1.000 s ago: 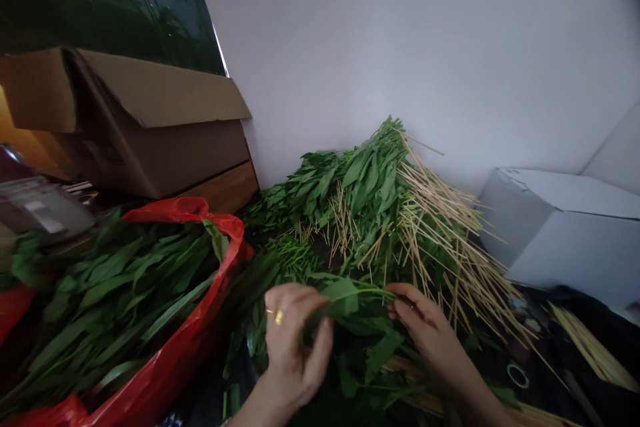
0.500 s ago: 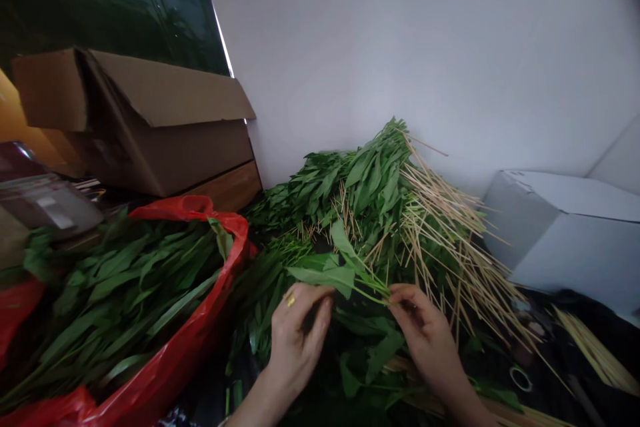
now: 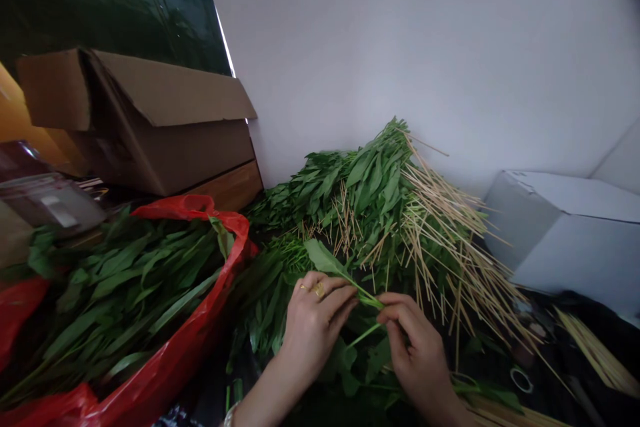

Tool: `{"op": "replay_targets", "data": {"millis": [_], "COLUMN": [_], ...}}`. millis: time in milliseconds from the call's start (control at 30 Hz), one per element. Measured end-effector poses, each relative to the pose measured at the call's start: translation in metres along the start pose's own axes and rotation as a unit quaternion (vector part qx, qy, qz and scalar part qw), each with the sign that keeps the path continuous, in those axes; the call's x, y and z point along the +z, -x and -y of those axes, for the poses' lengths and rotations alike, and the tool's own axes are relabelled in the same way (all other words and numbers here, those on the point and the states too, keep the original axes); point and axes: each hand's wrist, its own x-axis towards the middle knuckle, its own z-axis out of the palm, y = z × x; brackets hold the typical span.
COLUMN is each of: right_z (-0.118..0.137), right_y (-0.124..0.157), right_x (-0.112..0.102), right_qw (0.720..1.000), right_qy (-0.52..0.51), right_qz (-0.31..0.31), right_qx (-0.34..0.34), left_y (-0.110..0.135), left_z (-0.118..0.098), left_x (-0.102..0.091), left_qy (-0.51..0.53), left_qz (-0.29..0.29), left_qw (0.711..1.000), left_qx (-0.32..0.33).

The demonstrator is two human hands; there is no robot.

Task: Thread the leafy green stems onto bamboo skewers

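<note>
My right hand (image 3: 417, 353) pinches the stems of a small bunch of leafy greens (image 3: 325, 257), which looks like water spinach. My left hand (image 3: 315, 323), with a gold ring, is closed around the same bunch just left of the right fingertips. One long leaf sticks out above the left knuckles, and a cut-looking stem end slants below the right fingers. More loose leaves (image 3: 350, 380) lie dark beneath both hands. Behind them rises a heap of greens (image 3: 373, 173) with many thin wooden skewers (image 3: 450, 213) fanning out to the right.
A red plastic bag (image 3: 235, 260) full of leafy greens stands open at left. Behind it is an open cardboard box (image 3: 185, 153) beside a clear container (image 3: 55, 203). A white box (image 3: 575, 233) sits at right, with more skewers (image 3: 595, 353) in front. A white wall closes the back.
My left hand has moved right and closed over the leaves, which showed open above it before. My right hand has shifted slightly down and left, still pinching the stems.
</note>
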Motion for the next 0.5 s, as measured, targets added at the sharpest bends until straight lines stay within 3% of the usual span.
{"op": "replay_targets", "data": {"millis": [333,400,500], "right_z": [0.002,0.005,0.011], "right_y": [0.003,0.001,-0.004], "right_x": [0.006,0.002,-0.007], "right_qw": [0.998,0.999,0.992], "right_qy": [0.020,-0.001,-0.052], "right_qz": [0.029,0.040,0.080], "right_qx": [-0.059,-0.029,0.078], "left_y": [-0.010,-0.013,-0.018], "left_z": [0.001,0.003,0.009], "left_x": [0.003,0.003,0.001], "left_qy": [-0.047,-0.071,-0.092], "left_qz": [0.081,0.100,0.111], "left_qw": [0.993,0.987,0.981], "left_qx": [0.075,0.105,0.133]}}
